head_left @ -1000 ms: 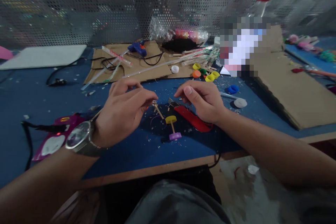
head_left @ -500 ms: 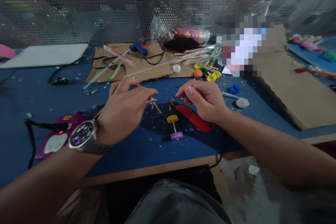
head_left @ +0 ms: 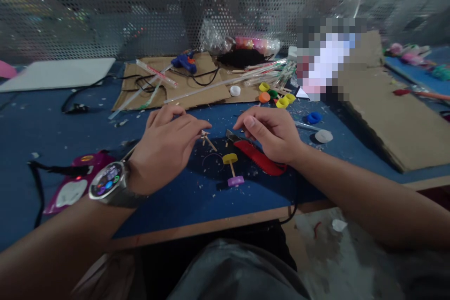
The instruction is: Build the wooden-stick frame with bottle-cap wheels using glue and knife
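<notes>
Over the blue table, my left hand [head_left: 168, 145], with a watch [head_left: 109, 182] on the wrist, has loosely bent, parted fingers. Thin wooden sticks [head_left: 210, 141] lie just beyond its fingertips. My right hand [head_left: 276, 133] hovers at or rests beside a red box cutter [head_left: 262, 158], fingers loosely curled and thumb apart; its palm side is partly hidden. I see nothing held in either hand. Between and in front of the hands is a wooden stick joining a yellow cap [head_left: 230, 158] and a purple cap [head_left: 236, 181].
A blue glue gun [head_left: 185, 62] lies on cardboard [head_left: 200, 96] at the back, near straws and coloured caps [head_left: 264, 97]. A purple device [head_left: 75, 187] with a black cable is at left. A blue cap [head_left: 314, 117] and white cap [head_left: 323, 136] lie right, before more cardboard [head_left: 397, 122].
The view has shifted very slightly. Both hands and the objects between them keep the same places.
</notes>
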The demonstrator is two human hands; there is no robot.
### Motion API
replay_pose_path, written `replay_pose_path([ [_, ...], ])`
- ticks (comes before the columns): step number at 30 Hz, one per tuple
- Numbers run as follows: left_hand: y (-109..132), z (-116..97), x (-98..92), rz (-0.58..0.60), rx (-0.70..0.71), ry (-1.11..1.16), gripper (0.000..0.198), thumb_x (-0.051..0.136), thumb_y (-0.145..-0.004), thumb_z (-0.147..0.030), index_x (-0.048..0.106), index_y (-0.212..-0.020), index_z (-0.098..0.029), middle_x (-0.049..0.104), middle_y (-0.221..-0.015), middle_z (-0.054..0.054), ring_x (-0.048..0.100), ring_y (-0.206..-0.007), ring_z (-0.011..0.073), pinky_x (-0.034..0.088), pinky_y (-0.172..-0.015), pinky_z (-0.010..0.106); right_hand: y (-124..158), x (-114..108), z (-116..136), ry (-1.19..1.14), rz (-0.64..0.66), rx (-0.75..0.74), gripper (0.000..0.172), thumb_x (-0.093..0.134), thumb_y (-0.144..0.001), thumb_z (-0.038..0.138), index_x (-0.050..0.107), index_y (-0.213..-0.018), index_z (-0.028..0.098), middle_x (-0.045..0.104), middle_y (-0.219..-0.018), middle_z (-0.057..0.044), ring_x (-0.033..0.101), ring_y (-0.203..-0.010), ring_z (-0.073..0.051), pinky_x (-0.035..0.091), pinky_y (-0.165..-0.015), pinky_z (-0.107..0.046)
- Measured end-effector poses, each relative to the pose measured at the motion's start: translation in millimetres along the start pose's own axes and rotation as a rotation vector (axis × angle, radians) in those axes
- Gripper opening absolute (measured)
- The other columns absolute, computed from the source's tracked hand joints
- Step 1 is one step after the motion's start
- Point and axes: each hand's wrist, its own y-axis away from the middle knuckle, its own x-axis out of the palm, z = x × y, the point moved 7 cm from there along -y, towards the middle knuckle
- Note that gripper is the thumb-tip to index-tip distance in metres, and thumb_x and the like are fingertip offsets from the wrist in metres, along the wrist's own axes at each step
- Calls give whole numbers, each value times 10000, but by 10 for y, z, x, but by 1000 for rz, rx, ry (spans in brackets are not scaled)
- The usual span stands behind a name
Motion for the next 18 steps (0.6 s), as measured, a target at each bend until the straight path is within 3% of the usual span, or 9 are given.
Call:
replay_pose_path([
  [18, 64, -80, 28, 13, 71, 22, 379, 592, -1046, -196, 738, -1366, -338, 836, -1118, 50, 631, -1160, 372, 484, -997, 552, -9, 23, -16, 0, 26, 14, 393, 567, -1141, 425, 779, -923, 176, 725, -752, 0, 590, -630, -110, 467, -653, -273],
])
